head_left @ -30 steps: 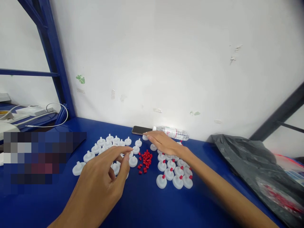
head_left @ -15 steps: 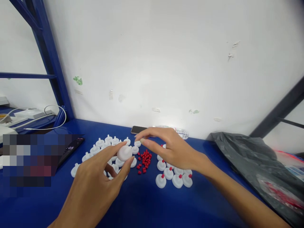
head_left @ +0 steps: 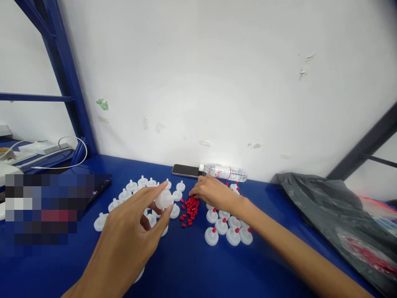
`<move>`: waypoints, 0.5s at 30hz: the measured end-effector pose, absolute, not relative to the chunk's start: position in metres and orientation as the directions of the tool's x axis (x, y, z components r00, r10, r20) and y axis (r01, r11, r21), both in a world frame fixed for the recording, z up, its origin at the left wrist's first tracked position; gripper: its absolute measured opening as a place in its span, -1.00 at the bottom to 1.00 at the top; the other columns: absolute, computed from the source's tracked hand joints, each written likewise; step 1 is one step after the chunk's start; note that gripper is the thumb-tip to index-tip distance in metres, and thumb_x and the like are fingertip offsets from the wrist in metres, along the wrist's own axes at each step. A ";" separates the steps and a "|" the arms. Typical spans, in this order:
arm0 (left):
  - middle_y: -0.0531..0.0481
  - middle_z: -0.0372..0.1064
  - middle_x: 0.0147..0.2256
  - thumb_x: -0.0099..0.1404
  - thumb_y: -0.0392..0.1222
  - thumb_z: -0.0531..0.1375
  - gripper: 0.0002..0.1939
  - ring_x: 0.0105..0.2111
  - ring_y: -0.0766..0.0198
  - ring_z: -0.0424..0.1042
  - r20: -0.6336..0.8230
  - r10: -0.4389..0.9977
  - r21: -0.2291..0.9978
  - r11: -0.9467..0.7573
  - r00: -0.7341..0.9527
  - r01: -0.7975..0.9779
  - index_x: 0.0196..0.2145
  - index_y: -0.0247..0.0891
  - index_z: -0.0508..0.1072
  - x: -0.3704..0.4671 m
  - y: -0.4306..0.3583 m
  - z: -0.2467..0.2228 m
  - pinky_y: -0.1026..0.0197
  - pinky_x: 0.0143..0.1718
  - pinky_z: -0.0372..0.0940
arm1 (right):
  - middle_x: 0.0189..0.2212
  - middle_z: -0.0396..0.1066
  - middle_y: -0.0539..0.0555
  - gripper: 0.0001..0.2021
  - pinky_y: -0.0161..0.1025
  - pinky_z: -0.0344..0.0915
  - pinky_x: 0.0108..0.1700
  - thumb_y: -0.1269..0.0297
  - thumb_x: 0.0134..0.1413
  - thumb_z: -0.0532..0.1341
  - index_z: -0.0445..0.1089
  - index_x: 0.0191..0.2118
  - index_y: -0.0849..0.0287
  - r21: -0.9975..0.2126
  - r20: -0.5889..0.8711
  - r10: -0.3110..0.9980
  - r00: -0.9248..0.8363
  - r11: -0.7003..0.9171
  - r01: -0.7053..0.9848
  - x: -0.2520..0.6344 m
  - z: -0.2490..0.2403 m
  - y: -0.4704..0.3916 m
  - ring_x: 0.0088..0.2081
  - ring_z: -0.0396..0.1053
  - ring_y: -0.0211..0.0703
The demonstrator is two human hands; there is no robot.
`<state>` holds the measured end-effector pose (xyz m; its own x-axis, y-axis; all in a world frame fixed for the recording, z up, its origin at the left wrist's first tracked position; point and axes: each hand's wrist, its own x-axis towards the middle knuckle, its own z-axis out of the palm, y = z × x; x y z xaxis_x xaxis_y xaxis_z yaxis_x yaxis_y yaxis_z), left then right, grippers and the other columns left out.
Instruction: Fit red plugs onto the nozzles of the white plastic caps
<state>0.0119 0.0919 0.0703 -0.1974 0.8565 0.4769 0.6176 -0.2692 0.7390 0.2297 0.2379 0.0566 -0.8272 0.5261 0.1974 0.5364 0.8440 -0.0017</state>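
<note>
Between the thumb and forefinger of my left hand (head_left: 133,223) is a white round piece with a narrow spout (head_left: 163,199). My right hand (head_left: 214,192) reaches over the far edge of a pile of small red caps (head_left: 191,209), its fingers bent together; whatever is at their tips is hidden. Many white pieces without caps (head_left: 124,194) stand around and behind my left hand. To the right, partly under my right wrist, several white pieces with red caps on their spouts (head_left: 211,236) stand in a group.
A phone (head_left: 186,170) and a plastic bottle (head_left: 229,172) lie along the wall. Another phone (head_left: 97,194) is at the left beside a blurred patch. A dark plastic bag (head_left: 310,207) with a packet of red pieces (head_left: 369,254) covers the right side of the blue table (head_left: 198,265).
My right hand has moved right and down onto the far side of the red caps, its fingers drawn closer together. The left hand has barely moved and keeps its white piece.
</note>
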 end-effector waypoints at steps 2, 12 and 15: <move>0.10 0.47 -0.33 0.33 0.12 0.22 -0.55 -0.65 0.37 0.30 0.488 0.853 0.722 -0.277 -0.183 0.634 0.13 0.03 0.53 0.011 0.093 0.069 0.25 -0.63 0.27 | -0.36 0.60 0.04 -0.82 -0.09 0.23 -0.12 0.48 0.26 0.30 0.62 -0.22 0.05 0.006 0.187 0.522 -0.832 0.846 0.533 0.229 0.057 0.238 -0.17 0.46 -0.05; 0.11 0.49 -0.43 0.37 0.14 0.18 -0.56 -0.69 0.34 0.33 0.503 0.862 0.566 -0.279 -0.057 0.776 0.12 -0.01 0.53 0.003 0.103 0.054 0.24 -0.61 0.30 | -0.29 0.60 0.07 -0.90 -0.04 0.28 -0.06 0.29 0.31 0.31 0.56 -0.25 0.12 -0.179 0.311 0.586 -0.748 0.809 0.559 0.229 0.074 0.229 -0.19 0.48 -0.05; 0.08 0.52 -0.45 0.36 0.18 0.17 -0.53 -0.69 0.30 0.37 0.482 0.875 0.566 -0.271 -0.046 0.779 0.10 -0.05 0.55 0.003 0.106 0.053 0.22 -0.61 0.32 | -0.19 0.60 0.04 -0.79 -0.15 0.38 -0.10 0.11 0.40 0.21 0.53 -0.13 0.10 -0.347 0.374 0.610 -0.699 0.791 0.504 0.225 0.089 0.212 -0.17 0.51 -0.17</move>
<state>0.0034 0.1062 0.0529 -0.0457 0.8749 0.4822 0.7787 -0.2712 0.5658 0.2247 0.2122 0.0892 -0.6992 0.6096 0.3736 0.5040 0.7908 -0.3472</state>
